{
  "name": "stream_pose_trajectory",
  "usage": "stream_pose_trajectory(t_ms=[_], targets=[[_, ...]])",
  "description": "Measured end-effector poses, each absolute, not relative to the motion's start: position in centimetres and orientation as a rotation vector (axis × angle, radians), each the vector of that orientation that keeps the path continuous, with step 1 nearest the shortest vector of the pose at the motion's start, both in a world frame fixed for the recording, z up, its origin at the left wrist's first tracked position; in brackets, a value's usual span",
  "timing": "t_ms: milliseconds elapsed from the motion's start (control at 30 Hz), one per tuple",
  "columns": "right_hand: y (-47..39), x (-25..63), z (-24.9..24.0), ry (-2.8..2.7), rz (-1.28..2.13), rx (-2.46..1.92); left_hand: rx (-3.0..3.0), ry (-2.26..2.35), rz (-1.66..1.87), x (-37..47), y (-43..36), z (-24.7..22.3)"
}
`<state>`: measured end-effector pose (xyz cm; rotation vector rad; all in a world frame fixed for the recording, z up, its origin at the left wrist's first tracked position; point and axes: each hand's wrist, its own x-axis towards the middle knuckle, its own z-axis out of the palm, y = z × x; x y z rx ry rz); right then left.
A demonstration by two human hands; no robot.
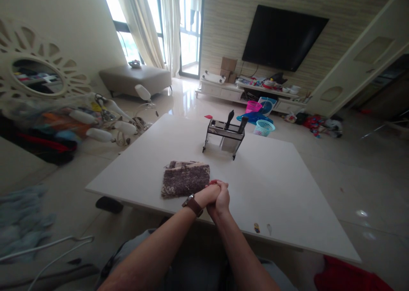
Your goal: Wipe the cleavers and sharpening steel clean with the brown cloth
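My left hand [209, 194], with a brown-strapped watch [192, 203] on its wrist, is closed and pressed against my right hand. My right hand [223, 199] curls round it, its fingers also closed. The two are clasped over the near part of the white table [275, 184]. A small patch of red shows at the fingers; what it is, and whether anything is held inside, I cannot make out. Just left of the hands lies a folded brown and cream cloth [186, 179]. Beyond it stands a knife rack [223, 131] with black-handled knives in its slots.
Two small flat items, one a yellow figure [257, 228], lie near the table's front edge. A small red piece [208, 116] shows beside the rack. Past the table are a turquoise basket [264, 128] and a pink basket [254, 107]. A lamp with several white shades [124, 128] stands left.
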<state>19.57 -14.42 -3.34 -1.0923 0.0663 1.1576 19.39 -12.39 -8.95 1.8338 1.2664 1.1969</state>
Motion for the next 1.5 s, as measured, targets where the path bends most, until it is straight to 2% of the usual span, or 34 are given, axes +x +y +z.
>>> stream_pose_trajectory(t_ms=[100,167,200,433,767,867,1167,1500], targets=[[-14.4,19.9,-3.5,-0.048,1.116,-1.155,2.227,1.347,0.911,18.7,-11.6,-7.7],[-14.3,20.4,-3.6,-0.168,1.048,-1.216,2.415,1.289,0.38,18.0,-10.5,-6.3],[-14.2,20.8,-3.6,-0.24,1.003,-1.256,2.383,1.218,0.262,17.5,-10.0,-5.4],[-14.1,24.5,-4.0,-0.645,0.577,-1.544,2.06,1.272,0.212,14.7,-8.8,-0.8],[-13.9,26.3,-6.6,-1.325,0.161,-1.73,2.054,1.287,0.127,9.3,-8.7,1.0],[-10.9,27.8,-4.5,-1.517,0.087,-1.776,2.052,1.303,0.171,8.0,-8.5,1.7],[3.2,32.4,7.0,-1.518,0.038,-2.106,2.005,1.311,0.245,7.0,-7.9,2.6],[9.5,33.5,8.4,-1.385,0.077,-2.129,1.901,1.359,0.288,5.0,-6.0,2.4]])
